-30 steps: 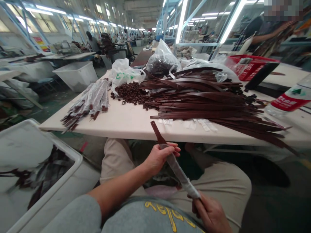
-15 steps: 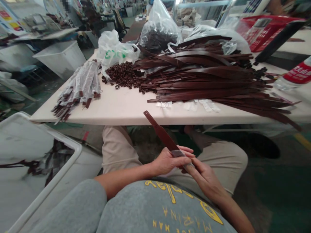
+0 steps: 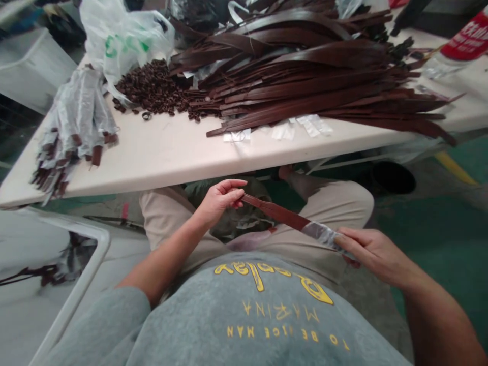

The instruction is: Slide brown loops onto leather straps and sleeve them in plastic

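A brown strap point(image 3: 284, 215) stretches above my lap between both hands, sloping down to the right. My left hand point(image 3: 221, 199) pinches its narrow end between thumb and fingers. Clear plastic wrap point(image 3: 322, 234) covers the strap's right part, and my right hand point(image 3: 368, 250) is closed around that wrapped end. Beyond my hands, on the white table point(image 3: 163, 157), lies a large pile of long brown straps point(image 3: 305, 81). Small brown loops point(image 3: 152, 89) are heaped to its left. Plastic-wrapped straps point(image 3: 82, 109) lie in a bundle at the table's left side.
A white plastic bag point(image 3: 125, 40) with green print stands behind the loops. Small white pieces point(image 3: 282, 131) lie along the pile's near edge. A bottle with a red label point(image 3: 463, 43) is at the upper right. A white bin point(image 3: 97, 239) stands at the lower left.
My hands have moved apart, the left one to the strap's narrow end, the right one rightward with the wrapped end. The strap lies flatter. The view has tilted down.
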### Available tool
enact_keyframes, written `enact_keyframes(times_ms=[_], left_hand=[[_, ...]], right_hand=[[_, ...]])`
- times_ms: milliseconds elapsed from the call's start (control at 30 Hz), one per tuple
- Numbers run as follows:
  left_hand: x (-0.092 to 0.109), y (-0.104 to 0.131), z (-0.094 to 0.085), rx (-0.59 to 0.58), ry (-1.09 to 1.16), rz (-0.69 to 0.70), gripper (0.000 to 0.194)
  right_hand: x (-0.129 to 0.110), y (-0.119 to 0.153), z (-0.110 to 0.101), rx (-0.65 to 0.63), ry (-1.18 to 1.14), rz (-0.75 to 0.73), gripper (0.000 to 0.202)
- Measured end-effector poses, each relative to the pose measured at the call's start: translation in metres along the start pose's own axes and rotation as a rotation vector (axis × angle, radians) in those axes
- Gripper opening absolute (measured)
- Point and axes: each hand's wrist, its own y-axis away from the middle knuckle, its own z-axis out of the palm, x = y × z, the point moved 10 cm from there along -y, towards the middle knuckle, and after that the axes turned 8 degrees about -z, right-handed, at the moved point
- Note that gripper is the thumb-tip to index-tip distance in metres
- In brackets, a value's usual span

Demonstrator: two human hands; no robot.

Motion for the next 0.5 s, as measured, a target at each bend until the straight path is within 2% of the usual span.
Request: enact_keyframes(times_ms=[67,133,200,233,267,367,433,500], left_hand=[[-0.015,0.002,0.014,-0.046,0.002,-0.054,0.049],[-0.031,0.003,0.032,-0.094,0.012,-0.113,0.058],[-0.045,0.002,0.047,-0.123,0.040,-0.154,0.067],[-0.050,0.002,0.054,-0.132,0.055,-0.168,0.071],[-0.054,0.001,0.059,-0.138,0.069,-0.175,0.075],[-0.058,-0.001,0.068,-0.154,0.095,-0.177,0.083],[-0.056,0.000,0.068,-0.159,0.098,-0.166,0.085],[-0.054,0.000,0.066,-0.158,0.094,-0.158,0.086]], right_hand=[[0.003,0.006,-0.029,0.102,0.225,-0.045,0.061],[-0.003,0.014,-0.065,0.359,0.502,-0.054,0.060],[-0.021,0.020,-0.083,0.631,0.647,-0.060,0.054],[-0.032,0.016,-0.079,0.701,0.646,-0.093,0.049],[-0.045,0.007,-0.067,0.704,0.609,-0.162,0.045],[-0.083,-0.032,-0.003,0.529,0.475,-0.459,0.038],[-0.093,-0.050,0.030,0.465,0.423,-0.543,0.030],[-0.089,-0.059,0.046,0.459,0.371,-0.546,0.025]])
